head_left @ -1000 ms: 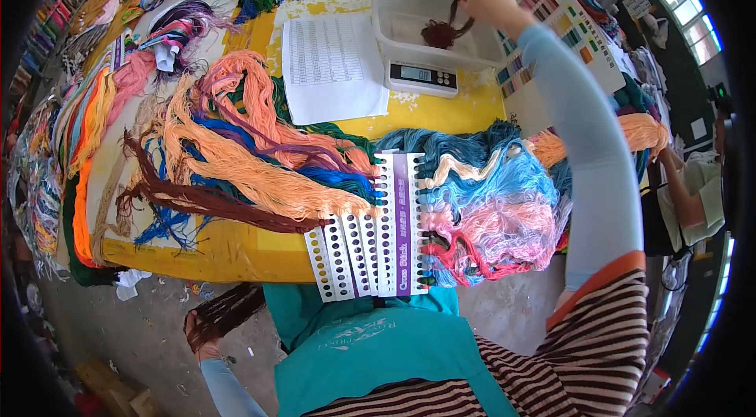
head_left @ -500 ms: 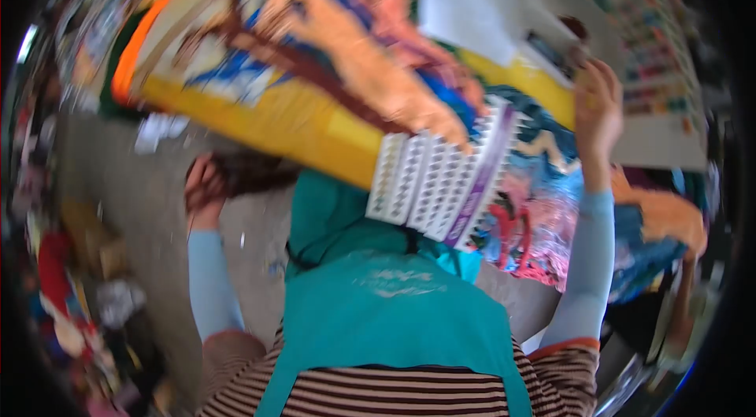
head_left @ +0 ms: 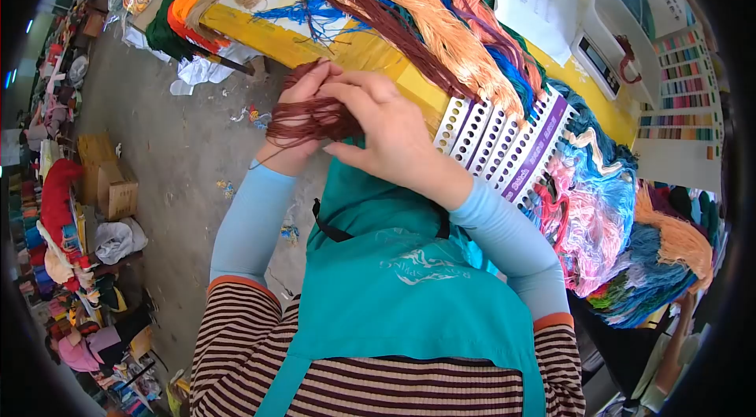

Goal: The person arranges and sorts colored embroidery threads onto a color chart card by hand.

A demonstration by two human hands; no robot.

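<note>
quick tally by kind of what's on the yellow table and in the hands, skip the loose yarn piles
Brown thread bundle, held by left hand and right hand: 1
Perforated thread card set: 1
Weighing scale with tray: 1
Printed paper sheet: 1
Colour chart: 1
Total: 5

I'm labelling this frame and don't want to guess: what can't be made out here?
- Head view: left hand mostly covered by the brown thread and the right hand, so its grip is unclear.
- Scale display: too small and slanted to read.
- Paper print: too small.
- Hole card near end: hidden behind the right hand.
</note>
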